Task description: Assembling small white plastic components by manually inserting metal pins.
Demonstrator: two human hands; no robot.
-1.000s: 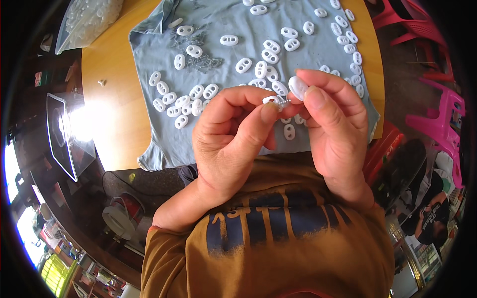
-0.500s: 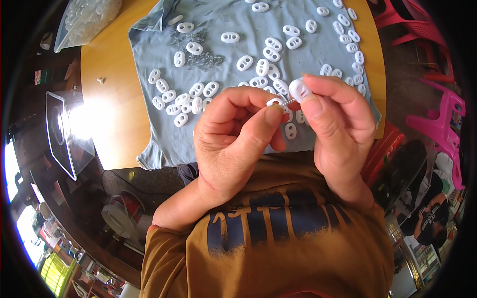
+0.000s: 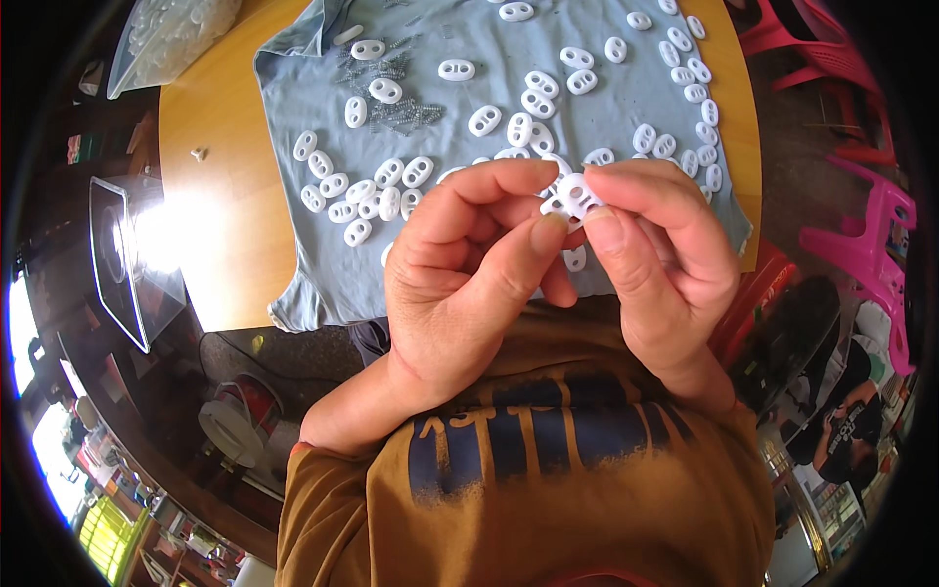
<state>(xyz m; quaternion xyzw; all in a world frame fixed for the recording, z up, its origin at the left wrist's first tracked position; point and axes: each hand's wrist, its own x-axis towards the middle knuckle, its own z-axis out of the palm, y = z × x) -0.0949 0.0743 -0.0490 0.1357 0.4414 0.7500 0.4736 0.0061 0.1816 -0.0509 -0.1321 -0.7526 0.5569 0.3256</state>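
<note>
Above the cloth, my left hand (image 3: 469,279) pinches a small white plastic cord lock part (image 3: 555,207) between thumb and forefinger. My right hand (image 3: 670,259) grips a white oval cord lock piece (image 3: 582,194) with two holes, thumb below and forefinger above. The two pieces meet and overlap between my fingertips; no spring shows between them now. Several similar white two-holed cord locks (image 3: 456,69) lie scattered over the blue-grey cloth (image 3: 313,259), some partly hidden behind my hands. A heap of small metal springs (image 3: 406,115) rests among them at the left.
The cloth lies on a wooden table (image 3: 215,117) with a rounded right edge. A clear bag (image 3: 176,44) of translucent pieces sits at its far left corner, and a tiny white part (image 3: 200,154) lies nearby. Pink (image 3: 871,264) and red chairs (image 3: 807,44) stand at the right.
My right hand's piece has tilted and come against the left hand's piece. The spring visible between them earlier is now out of sight. Both hands stay in nearly the same place.
</note>
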